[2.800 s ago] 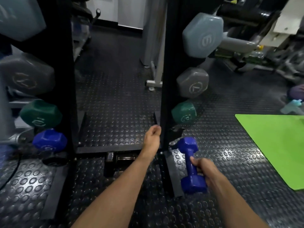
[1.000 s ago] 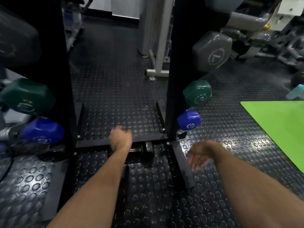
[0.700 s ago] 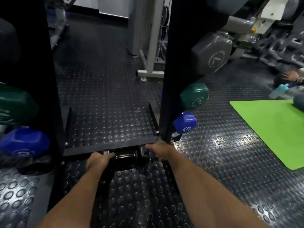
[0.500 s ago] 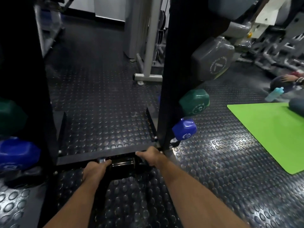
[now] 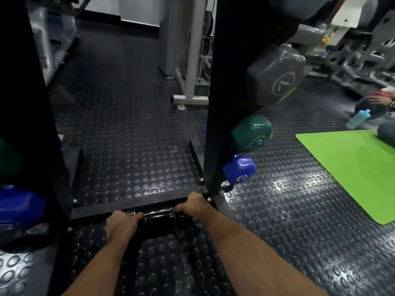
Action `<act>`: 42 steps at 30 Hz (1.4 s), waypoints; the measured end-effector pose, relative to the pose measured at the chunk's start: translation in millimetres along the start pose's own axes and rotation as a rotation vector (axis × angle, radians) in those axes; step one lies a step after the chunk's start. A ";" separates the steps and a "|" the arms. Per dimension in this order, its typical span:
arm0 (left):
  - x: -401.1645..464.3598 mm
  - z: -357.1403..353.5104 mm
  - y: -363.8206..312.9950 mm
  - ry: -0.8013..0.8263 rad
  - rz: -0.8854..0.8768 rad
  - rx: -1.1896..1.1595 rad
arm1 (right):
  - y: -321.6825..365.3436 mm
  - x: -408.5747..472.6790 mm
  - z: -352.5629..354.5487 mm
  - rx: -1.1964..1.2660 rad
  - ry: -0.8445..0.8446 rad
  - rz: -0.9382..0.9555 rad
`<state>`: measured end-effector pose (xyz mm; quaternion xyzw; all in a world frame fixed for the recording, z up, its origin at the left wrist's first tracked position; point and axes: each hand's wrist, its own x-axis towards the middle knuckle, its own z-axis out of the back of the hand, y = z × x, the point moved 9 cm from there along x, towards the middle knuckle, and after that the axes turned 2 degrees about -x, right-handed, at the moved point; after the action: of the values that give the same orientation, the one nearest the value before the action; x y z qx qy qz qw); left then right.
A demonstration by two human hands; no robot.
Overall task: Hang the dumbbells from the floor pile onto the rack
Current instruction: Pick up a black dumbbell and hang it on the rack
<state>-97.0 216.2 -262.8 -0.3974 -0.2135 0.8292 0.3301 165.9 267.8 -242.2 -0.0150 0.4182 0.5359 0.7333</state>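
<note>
Studded rubber gym floor (image 5: 132, 116). Black dumbbell (image 5: 158, 217) lies at the rack's base bar (image 5: 136, 202). Your left hand (image 5: 122, 223) and right hand (image 5: 193, 205) curl around its ends. Risk: lifting could snag that bar; glossy ends may slip.
</note>
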 end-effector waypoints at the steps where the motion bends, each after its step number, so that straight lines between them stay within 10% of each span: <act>1: -1.6 -1.1 2.2 0.000 0.006 -0.013 | -1.6 -0.8 0.0 -0.004 0.007 -0.010; 10: -37.8 -12.3 -23.3 -0.039 -0.044 -0.116 | -29.1 -11.1 48.0 0.177 0.011 -0.022; 18: -88.9 -46.9 -64.7 0.033 -0.143 -0.153 | -112.8 -65.0 90.6 0.544 0.344 -0.075; 30: -184.3 -172.8 -91.7 0.449 0.161 -0.634 | -187.1 -96.7 163.6 1.519 -0.318 0.011; 42: -181.5 -228.7 -121.7 0.449 0.476 -1.024 | -116.9 -10.7 223.3 1.212 -0.275 0.102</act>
<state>216.6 191.1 -229.4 -0.7076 -0.4158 0.5680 -0.0606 391.8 314.8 -140.3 0.4929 0.5500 0.2349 0.6320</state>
